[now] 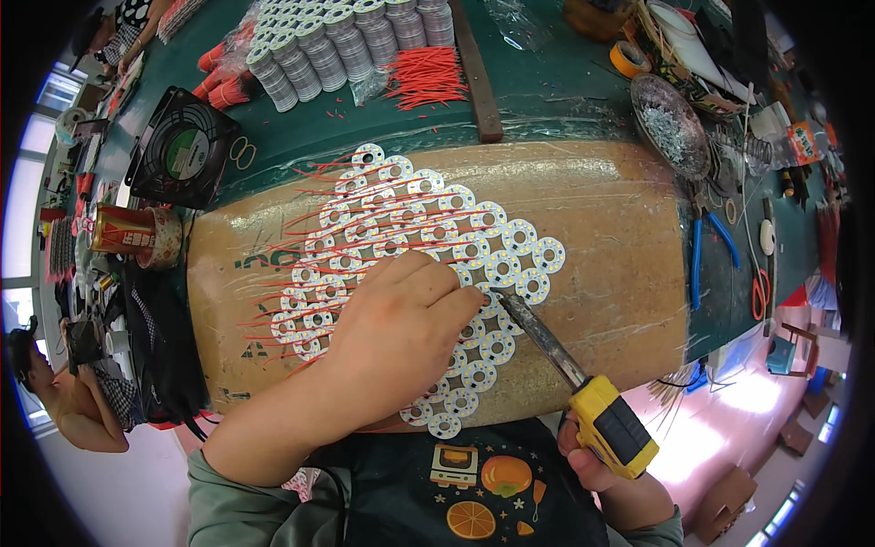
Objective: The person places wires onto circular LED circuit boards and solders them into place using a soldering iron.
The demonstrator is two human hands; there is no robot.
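Note:
A dense slanted array of small white ring-shaped LED boards (502,268) lies on a brown board, with thin red wires (360,239) running from many of them toward the left. Over the array is my left hand (401,314), its fingers closed in a pinch above a ring near the middle right. Whatever those fingertips hold is too small to make out. My right hand (588,460) grips a soldering iron (615,427) by its yellow and black handle. The iron's metal shaft slants up to the left, and its tip is at a ring beside my left fingertips.
Tall stacks of ring boards (337,46) and a bundle of red wires (427,77) stand beyond the brown board (620,273). A black fan (185,149) and red can (123,228) are left; a metal dish (670,126), blue pliers (700,246) and scissors (761,294) right. Other people sit left.

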